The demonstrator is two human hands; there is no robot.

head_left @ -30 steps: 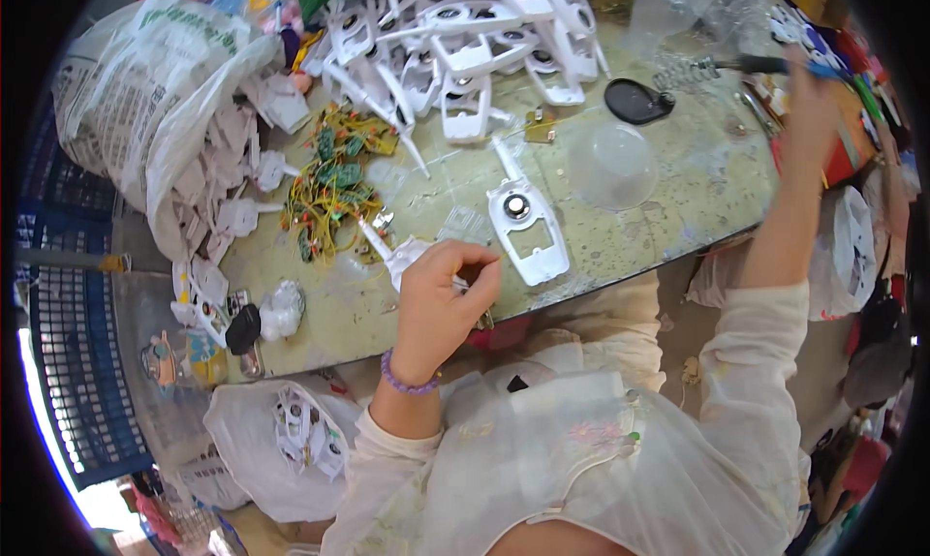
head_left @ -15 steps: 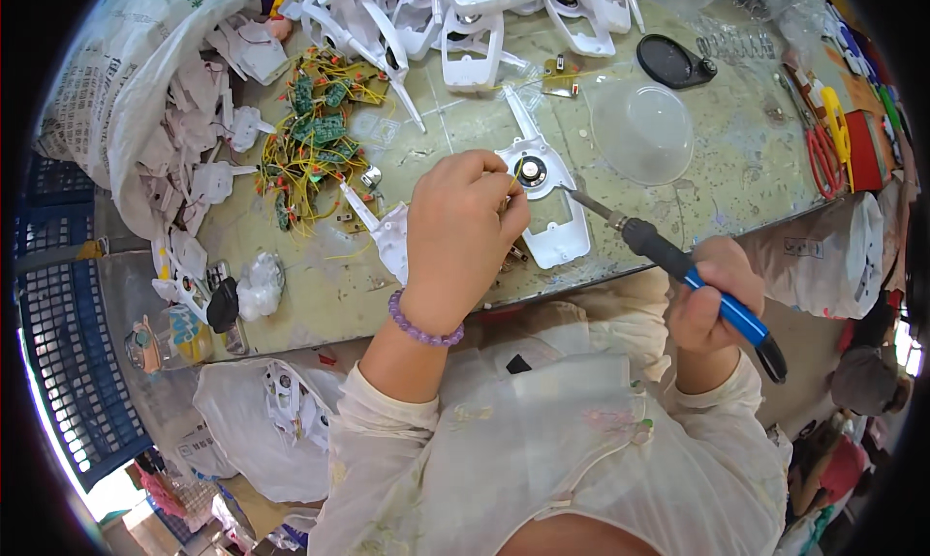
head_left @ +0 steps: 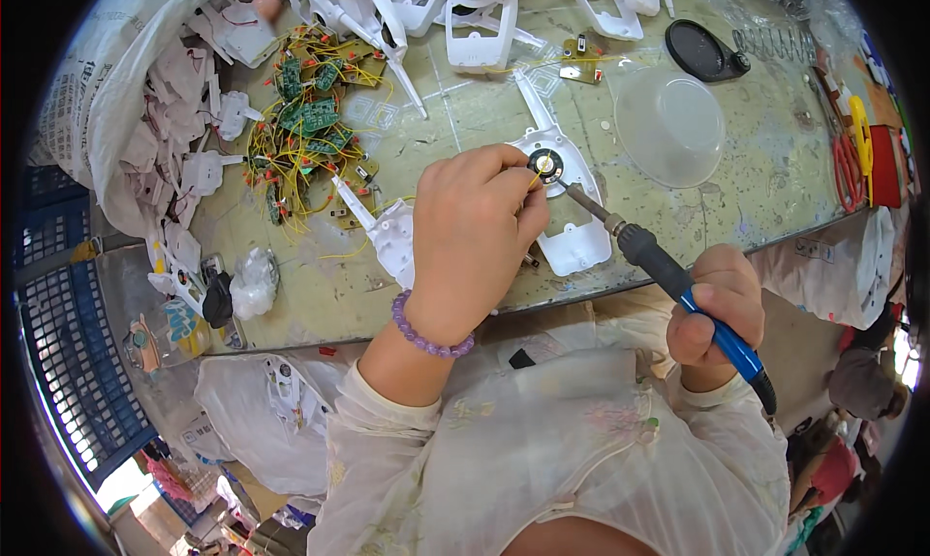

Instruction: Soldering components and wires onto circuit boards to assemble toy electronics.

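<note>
A white plastic housing (head_left: 581, 248) with a long handle and a rectangular opening lies on the table. Set in it is a small round speaker (head_left: 545, 166) with a black rim. At the speaker's left side my left hand (head_left: 472, 227) is closed in a pinch on a thin yellow wire (head_left: 536, 178); the fingertips partly hide it. My right hand (head_left: 722, 304) grips a soldering iron (head_left: 659, 261) with a blue and black handle. The iron's tip is at the speaker's lower right edge, close to the wire's end; whether it touches cannot be made out.
Green circuit boards (head_left: 310, 117) with tangled yellow wires are heaped to the left. More white housings (head_left: 481, 33) lie along the far side. A translucent bowl (head_left: 668, 130), a black oval part (head_left: 702, 52) and red-handled scissors (head_left: 849, 173) are on the right. The table edge (head_left: 659, 280) runs close below my hands.
The soldering iron's tip has moved from the housing beside the speaker to the speaker's edge. My left hand stays by the speaker. The whole view has shifted slightly.
</note>
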